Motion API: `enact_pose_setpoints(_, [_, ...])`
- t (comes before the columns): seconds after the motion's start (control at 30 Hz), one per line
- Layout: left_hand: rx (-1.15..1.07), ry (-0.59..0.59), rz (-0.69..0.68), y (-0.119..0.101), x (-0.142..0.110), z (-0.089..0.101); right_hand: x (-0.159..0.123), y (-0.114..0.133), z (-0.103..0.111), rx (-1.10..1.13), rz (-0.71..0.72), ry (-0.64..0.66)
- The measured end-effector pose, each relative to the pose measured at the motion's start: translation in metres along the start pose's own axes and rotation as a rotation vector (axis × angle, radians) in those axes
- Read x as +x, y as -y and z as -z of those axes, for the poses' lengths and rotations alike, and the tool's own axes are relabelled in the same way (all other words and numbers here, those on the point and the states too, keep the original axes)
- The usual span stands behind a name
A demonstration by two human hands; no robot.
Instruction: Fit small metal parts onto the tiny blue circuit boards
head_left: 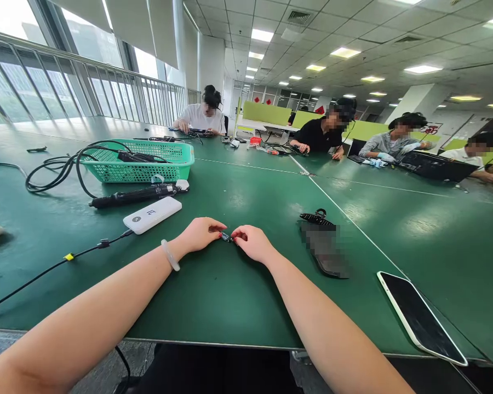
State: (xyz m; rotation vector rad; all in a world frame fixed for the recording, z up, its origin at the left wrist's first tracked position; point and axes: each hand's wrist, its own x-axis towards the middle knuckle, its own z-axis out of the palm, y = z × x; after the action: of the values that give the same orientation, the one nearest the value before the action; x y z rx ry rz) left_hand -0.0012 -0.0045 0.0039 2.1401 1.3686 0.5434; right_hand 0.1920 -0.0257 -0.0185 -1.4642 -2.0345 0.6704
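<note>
Just above the green table, my left hand [200,234] pinches a small dark flat piece with pale markings [224,236], which looks like a little circuit board. My right hand [252,242] is closed at the piece's right end, thumb and fingertips together on a tiny dark part [230,239]. Whether that part is joined to the flat piece is too small to tell. A pale bangle [171,255] circles my left wrist. To the right of my hands lies a dark pouch-like item [324,251], partly blurred, with a black hair claw clip [317,218] at its top.
A white power bank [153,215] with a cable lies left, behind it a black electric screwdriver [135,195] and a green basket [142,171] holding cables. A phone [421,317] rests at the right front edge. Several people work across the green table [246,186].
</note>
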Motion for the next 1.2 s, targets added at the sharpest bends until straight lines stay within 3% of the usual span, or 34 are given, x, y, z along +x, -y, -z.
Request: enact_pose_setpoints(1.2, [0.068,0.058,-0.035,-0.0002,0.0015,-0.0021,0.0029,-0.0086,0.0013,0.020,-0.023,0.023])
